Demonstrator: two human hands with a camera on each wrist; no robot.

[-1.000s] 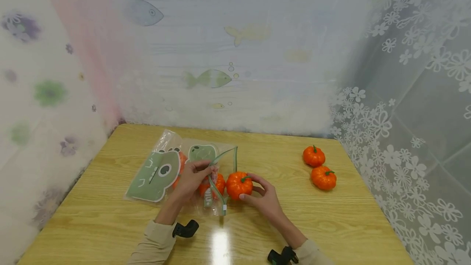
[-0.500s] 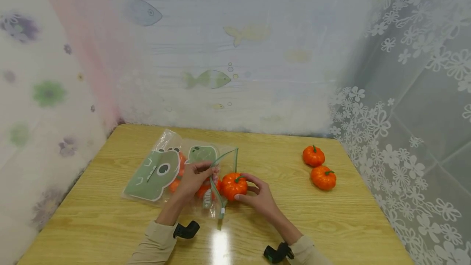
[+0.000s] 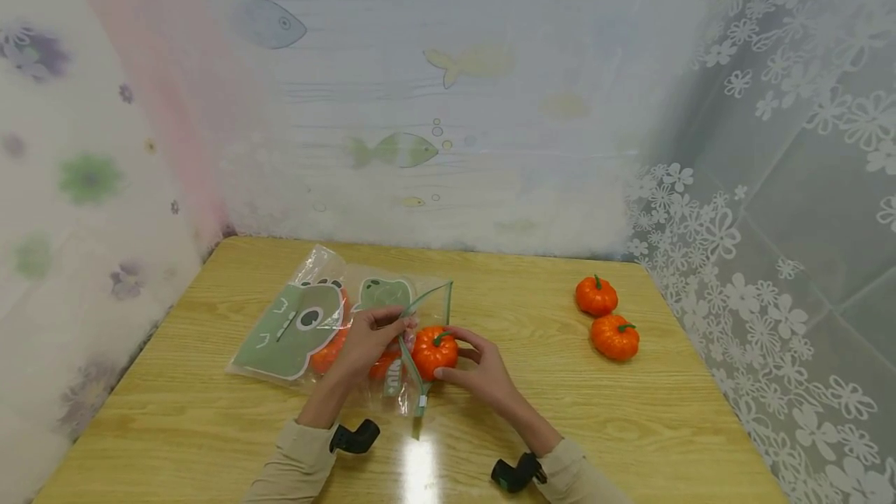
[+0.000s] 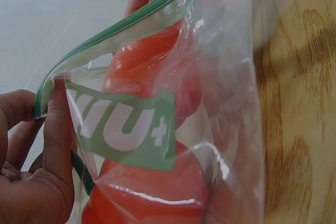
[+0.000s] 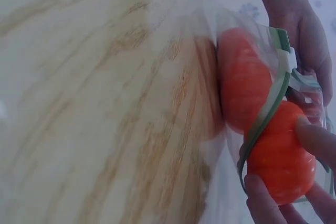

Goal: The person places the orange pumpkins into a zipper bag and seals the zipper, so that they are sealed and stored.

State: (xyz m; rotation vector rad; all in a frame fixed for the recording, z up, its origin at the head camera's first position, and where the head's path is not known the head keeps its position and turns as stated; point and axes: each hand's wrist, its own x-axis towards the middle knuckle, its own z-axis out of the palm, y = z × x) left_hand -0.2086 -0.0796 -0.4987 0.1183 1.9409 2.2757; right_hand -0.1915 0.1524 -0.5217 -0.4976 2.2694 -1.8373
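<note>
A clear zip bag (image 3: 280, 333) with green dinosaur-like prints and a green zip edge lies on the table, several orange pumpkins showing through it. My left hand (image 3: 365, 344) pinches the upper edge of its mouth, which stands parted. In the left wrist view the fingers (image 4: 55, 145) grip the green zip edge (image 4: 105, 38). A small orange pumpkin (image 3: 435, 352) with a green stem is held by my right hand (image 3: 483, 370), partly inside the mouth. The right wrist view shows thumb and fingers around this pumpkin (image 5: 281, 153), with the zip edge passing beside it.
Two more orange pumpkins (image 3: 596, 296) rest close together at the right back of the wooden table (image 3: 532, 426). A white slider (image 3: 422, 401) sits at the near end of the zip. Patterned curtains (image 3: 448, 99) hang behind and on both sides.
My right hand has moved left with the pumpkin, from just outside the bag's mouth to partly within it. My left hand has stayed almost still on the bag's edge.
</note>
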